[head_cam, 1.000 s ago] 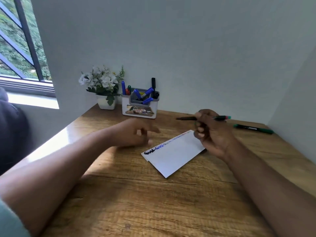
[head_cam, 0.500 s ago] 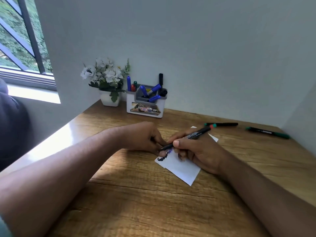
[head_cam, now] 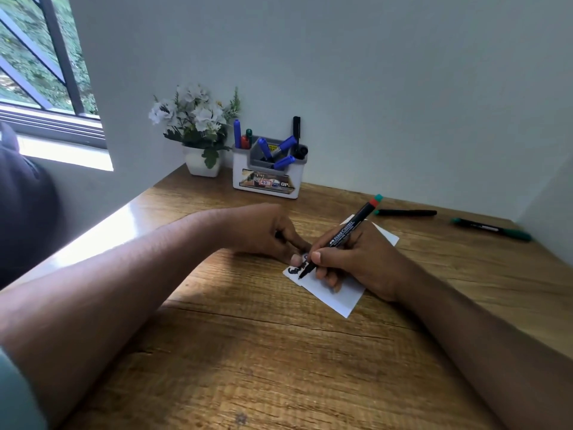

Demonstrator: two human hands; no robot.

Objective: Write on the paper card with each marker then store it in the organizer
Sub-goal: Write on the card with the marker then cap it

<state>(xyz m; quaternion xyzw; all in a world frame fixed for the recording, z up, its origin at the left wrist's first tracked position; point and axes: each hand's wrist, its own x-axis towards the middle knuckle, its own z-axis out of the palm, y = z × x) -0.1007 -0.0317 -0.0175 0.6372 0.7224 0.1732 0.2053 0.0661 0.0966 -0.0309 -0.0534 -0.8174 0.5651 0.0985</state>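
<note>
Right hand [head_cam: 356, 259], airborne 1 s ago, now pinches black felt-tip marker [head_cam: 338, 240], tip down on white paper card [head_cam: 336, 297]. Left hand [head_cam: 266, 234] fingertips pin card edge. Writing underway; white plastic organizer [head_cam: 266, 181] storage pending.

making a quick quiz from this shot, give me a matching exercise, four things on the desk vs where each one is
Things:
1. paper card
2. flower pot
3. organizer
4. green marker

Places:
A. far right of the desk, lying alone
B. under both hands
C. back corner by the window, left of the organizer
D. against the back wall, holding blue markers

Pairs: 1-B, 2-C, 3-D, 4-A
</note>
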